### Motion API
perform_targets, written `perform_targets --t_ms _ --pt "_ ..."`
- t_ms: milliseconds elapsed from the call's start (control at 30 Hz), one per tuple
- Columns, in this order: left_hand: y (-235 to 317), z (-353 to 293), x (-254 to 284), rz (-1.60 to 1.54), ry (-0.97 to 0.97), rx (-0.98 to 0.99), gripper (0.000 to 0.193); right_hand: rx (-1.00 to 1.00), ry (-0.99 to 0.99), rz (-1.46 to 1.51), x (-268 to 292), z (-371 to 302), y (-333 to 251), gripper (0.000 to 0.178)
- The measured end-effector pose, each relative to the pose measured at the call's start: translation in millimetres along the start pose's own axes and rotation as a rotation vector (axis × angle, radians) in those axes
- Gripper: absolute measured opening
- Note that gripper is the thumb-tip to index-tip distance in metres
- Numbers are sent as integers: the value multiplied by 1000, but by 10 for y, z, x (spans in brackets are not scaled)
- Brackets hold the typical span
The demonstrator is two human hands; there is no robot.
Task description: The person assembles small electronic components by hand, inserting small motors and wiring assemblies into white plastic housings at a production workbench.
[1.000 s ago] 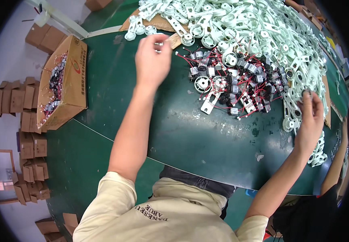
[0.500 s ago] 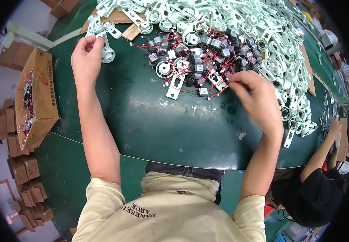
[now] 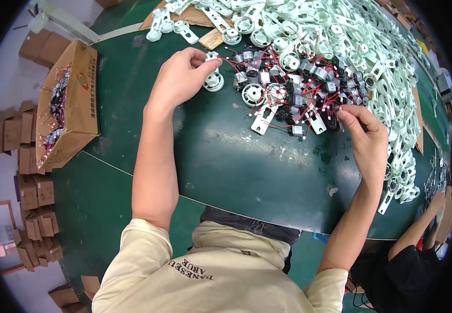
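Observation:
My left hand (image 3: 181, 75) is closed on a pale green plastic housing (image 3: 214, 82), a long piece with a round ring end that hangs below the fingertips. It is held just left of a heap of small motors (image 3: 299, 86) with red wires. At the right edge of that heap, the thumb and forefinger of my right hand (image 3: 365, 138) are pinched together among the wires. Whatever lies between those fingertips is too small to make out. Another pale green housing (image 3: 264, 119) lies flat at the near side of the motors.
A big pile of pale green housings (image 3: 335, 31) spreads across the back and right of the green table (image 3: 236, 167). A wooden block (image 3: 211, 39) lies at its left. An open carton (image 3: 87, 104) of motors stands left. A co-worker's arm (image 3: 419, 224) reaches in at right.
My left hand has moved right with the housing, nearer the motors. My right hand stays pinched at the heap's right edge. The whole view has shifted.

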State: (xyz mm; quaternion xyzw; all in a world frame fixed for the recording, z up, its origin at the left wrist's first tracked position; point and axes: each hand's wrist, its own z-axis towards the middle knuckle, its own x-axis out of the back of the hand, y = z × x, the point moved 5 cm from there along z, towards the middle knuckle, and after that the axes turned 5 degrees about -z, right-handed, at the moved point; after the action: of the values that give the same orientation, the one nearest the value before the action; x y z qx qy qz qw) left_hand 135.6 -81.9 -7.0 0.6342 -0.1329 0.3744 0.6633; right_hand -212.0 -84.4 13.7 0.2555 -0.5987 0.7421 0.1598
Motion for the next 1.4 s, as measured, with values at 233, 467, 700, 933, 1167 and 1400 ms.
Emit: perform_targets --t_ms 233,467,700,933,1167,1400 --pt "110 -173 -49 291 -184 171 56 4 64 308 -42 128 70 16" --pt "-41 -41 32 -71 -113 211 44 26 170 24 135 76 18 21" --pt "393 -155 69 -904 17 -23 45 31 -130 -296 186 -29 123 14" --pt "701 -330 -167 -1040 -143 -113 38 54 -169 -364 82 16 126 15" --pt "908 -532 -450 -1401 -450 50 36 -273 -170 567 -2 35 81 10" --pt "1040 -716 -778 -1405 -688 165 46 -178 -90 573 -147 -54 -144 20"
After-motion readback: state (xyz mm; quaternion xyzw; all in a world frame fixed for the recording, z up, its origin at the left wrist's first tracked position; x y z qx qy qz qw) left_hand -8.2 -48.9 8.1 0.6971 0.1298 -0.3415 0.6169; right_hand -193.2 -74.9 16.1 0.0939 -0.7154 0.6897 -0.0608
